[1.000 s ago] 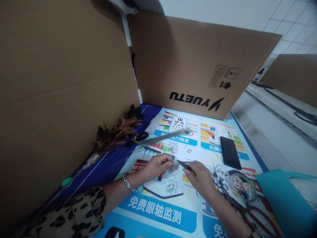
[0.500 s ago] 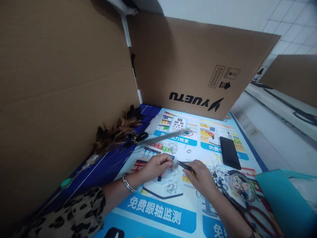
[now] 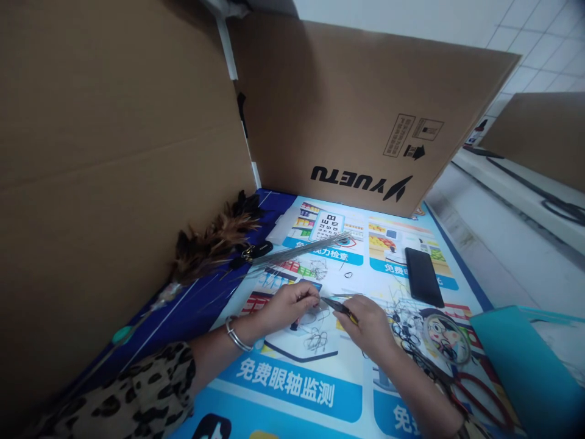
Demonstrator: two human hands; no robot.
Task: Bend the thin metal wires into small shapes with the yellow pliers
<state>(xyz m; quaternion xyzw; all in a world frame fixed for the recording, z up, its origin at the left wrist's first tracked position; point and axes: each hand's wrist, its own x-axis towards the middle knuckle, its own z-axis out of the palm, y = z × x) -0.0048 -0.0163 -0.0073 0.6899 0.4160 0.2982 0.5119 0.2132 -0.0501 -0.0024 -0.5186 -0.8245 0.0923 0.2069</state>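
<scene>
My left hand (image 3: 292, 303) is closed in a pinch over the printed sheet, on what looks like a thin wire (image 3: 322, 313), mostly hidden by the fingers. In my right hand (image 3: 368, 323) is a pair of pliers (image 3: 339, 306) with dark pointed jaws and yellow-and-black handles. The jaw tips are right beside my left fingertips; whether they grip the wire I cannot tell. Below the hands lies a small tangle of bent wire loops (image 3: 316, 340). Beyond them is a bundle of straight thin wires (image 3: 301, 249), with another coil of wire (image 3: 319, 269) nearer me.
Cardboard panels (image 3: 356, 110) stand at the back and left. Brown feathers (image 3: 214, 238) lie at left. On the right are a black phone (image 3: 424, 277), a clear round dish (image 3: 448, 336), scattered dark loops (image 3: 402, 326), red-handled scissors (image 3: 484, 396) and a teal case (image 3: 521, 366).
The pliers in my right hand have moved slightly left, bringing their tips up to my left fingertips. My left hand has stayed almost in place. The camera view has shifted a little.
</scene>
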